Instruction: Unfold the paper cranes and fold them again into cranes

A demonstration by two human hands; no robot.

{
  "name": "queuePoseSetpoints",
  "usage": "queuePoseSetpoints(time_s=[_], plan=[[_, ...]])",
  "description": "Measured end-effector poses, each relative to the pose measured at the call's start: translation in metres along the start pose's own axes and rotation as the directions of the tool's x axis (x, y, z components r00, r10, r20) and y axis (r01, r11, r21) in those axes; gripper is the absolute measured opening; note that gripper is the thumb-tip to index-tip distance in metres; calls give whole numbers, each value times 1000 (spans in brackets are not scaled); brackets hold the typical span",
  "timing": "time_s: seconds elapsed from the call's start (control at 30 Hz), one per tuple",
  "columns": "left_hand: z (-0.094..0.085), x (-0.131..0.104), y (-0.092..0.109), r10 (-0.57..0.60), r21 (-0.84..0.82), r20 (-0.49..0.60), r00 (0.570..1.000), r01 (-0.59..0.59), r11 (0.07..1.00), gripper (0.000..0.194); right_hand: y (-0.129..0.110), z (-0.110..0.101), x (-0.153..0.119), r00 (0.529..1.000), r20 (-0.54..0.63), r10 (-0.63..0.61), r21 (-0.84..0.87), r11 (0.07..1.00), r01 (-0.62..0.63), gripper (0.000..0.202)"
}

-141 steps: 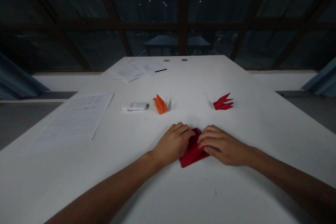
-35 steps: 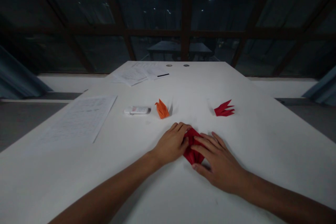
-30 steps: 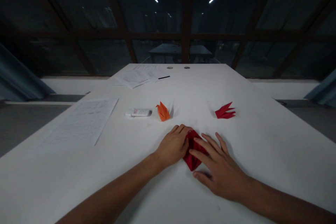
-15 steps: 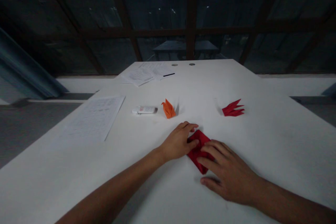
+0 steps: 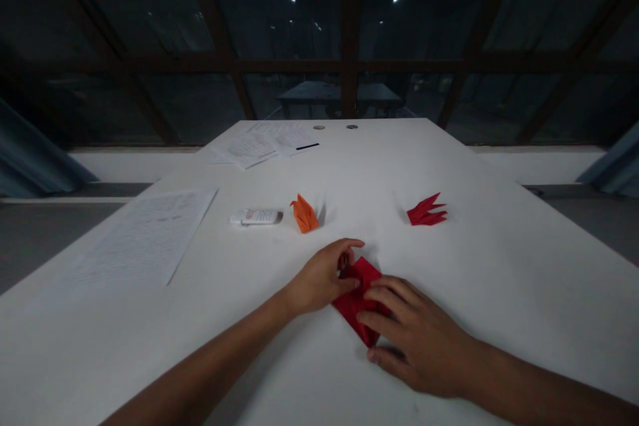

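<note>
A piece of folded red origami paper (image 5: 353, 309) lies on the white table in front of me, with both hands on it. My left hand (image 5: 327, 276) is closed on its upper left side, thumb on top and fingers curled behind the edge. From the right, the fingers of my right hand (image 5: 419, 333) press across the paper, and its thumb meets the bottom corner. Those fingers hide the paper's right part. Beyond my left hand stands an orange origami bird (image 5: 304, 214). A red origami piece with several pointed tips (image 5: 427, 210) rests farther off to the right.
Left of the orange bird lies a small white remote-like object (image 5: 257, 216). A printed sheet (image 5: 144, 236) is on the table's left side; more papers (image 5: 259, 145) and a dark pen-like stick (image 5: 307, 146) lie farther back. Two round discs (image 5: 352, 126) sit near the far edge.
My right thumb has moved in to the paper's bottom corner. My left fingers are more curled at the paper's edge. The whole view has shifted, so table items appear farther left and slightly lower.
</note>
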State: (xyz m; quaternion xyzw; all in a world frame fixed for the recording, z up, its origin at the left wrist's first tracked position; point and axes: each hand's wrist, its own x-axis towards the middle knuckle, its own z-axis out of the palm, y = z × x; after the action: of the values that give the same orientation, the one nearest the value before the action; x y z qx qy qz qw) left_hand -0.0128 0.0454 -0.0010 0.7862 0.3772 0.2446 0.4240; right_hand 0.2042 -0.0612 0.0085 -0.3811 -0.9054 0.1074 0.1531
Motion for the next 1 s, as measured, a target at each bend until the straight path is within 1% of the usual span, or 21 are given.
queuePoseSetpoints(time_s=[0.07,0.13,0.2,0.27,0.37,0.47,0.53,0.63,0.7,0.77,0.83,0.93,0.97,1.0], plan=[[-2,0,1,0,29,31,1000,-1,1000,39,-1,-2,1,1000,16,-27,4,1000,27,37],[-5,1,3,30,95,38,999,-33,995,16,-1,-3,2,998,34,-58,2,998,58,37],[-6,1,5,68,149,20,997,-70,986,5,-1,-4,3,996,48,-74,-7,997,74,37],[-5,-1,6,85,178,-1,996,-83,980,6,0,-4,3,996,54,-72,-21,997,73,38],[-2,-4,7,78,193,-48,996,-68,979,13,2,-3,2,996,63,-70,-41,996,73,44],[0,-8,6,65,188,-73,995,-50,981,9,3,-1,2,992,89,-85,-47,995,90,51],[-2,-10,6,86,186,-57,995,-74,980,5,4,0,2,991,99,-90,-45,995,94,51],[-8,-13,8,189,181,41,981,-194,964,4,4,2,2,993,76,-85,-50,995,89,51],[-12,-16,11,266,183,127,956,-286,941,5,4,4,2,994,50,-94,-55,994,97,51],[-15,-18,13,308,202,174,935,-341,918,5,4,6,-1,992,8,-123,-67,990,124,51],[-16,-19,14,318,239,193,928,-359,902,8,6,8,-3,986,-77,-149,-85,986,143,49],[-14,-19,13,318,284,215,923,-371,884,14,11,7,-4,962,-238,-132,-102,989,111,41],[-14,-19,13,316,296,222,923,-372,880,15,13,7,-3,959,-258,-118,-108,990,93,40],[-13,-19,12,311,308,224,923,-370,876,15,15,7,-2,961,-253,-107,-118,990,79,41]])
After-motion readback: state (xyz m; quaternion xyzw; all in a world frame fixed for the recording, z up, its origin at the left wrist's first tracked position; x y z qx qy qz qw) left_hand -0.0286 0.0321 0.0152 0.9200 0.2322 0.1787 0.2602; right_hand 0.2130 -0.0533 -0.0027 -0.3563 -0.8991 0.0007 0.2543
